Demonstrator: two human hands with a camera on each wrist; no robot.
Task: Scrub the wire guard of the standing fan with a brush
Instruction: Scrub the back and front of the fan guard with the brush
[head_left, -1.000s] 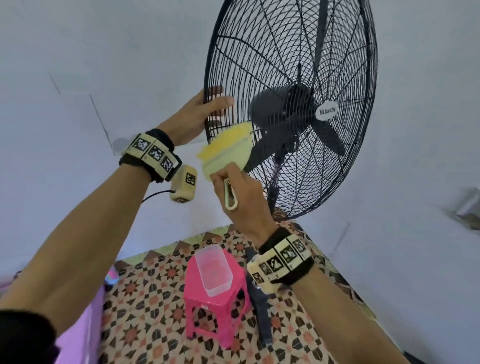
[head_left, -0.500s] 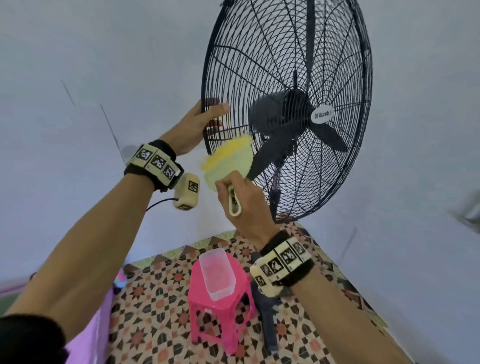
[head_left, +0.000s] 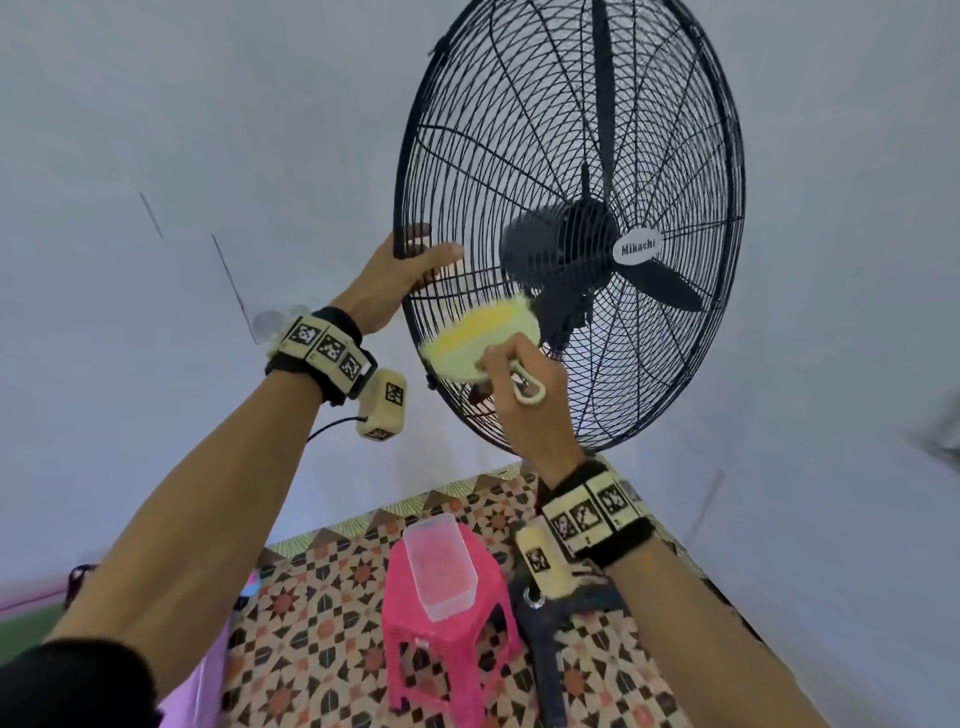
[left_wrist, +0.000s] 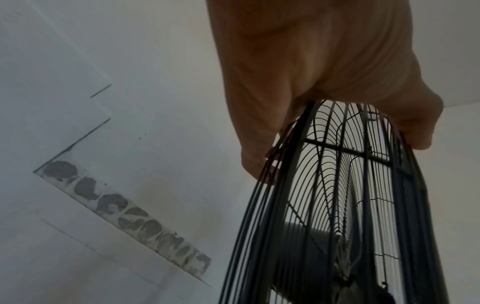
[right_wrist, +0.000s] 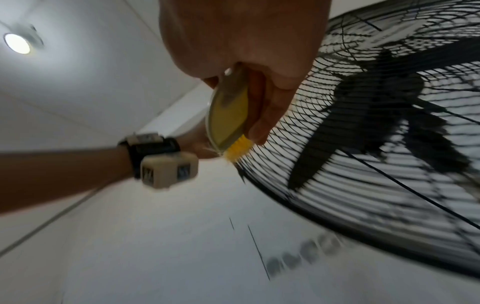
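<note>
Yellow brush (head_left: 480, 338) gripped in right hand (head_left: 524, 400) against wire guard (head_left: 519, 130); left hand (head_left: 395, 280) fingers clasp rim.

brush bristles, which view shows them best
The head view: the brush shows whole, yellow bristles against the wire guard. The right wrist view shows its back and a bristle tuft; the left wrist view shows none.

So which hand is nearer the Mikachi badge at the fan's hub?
Right. The right hand holds the brush just below-left of the badge; the left hand grips the guard's far left rim.
</note>
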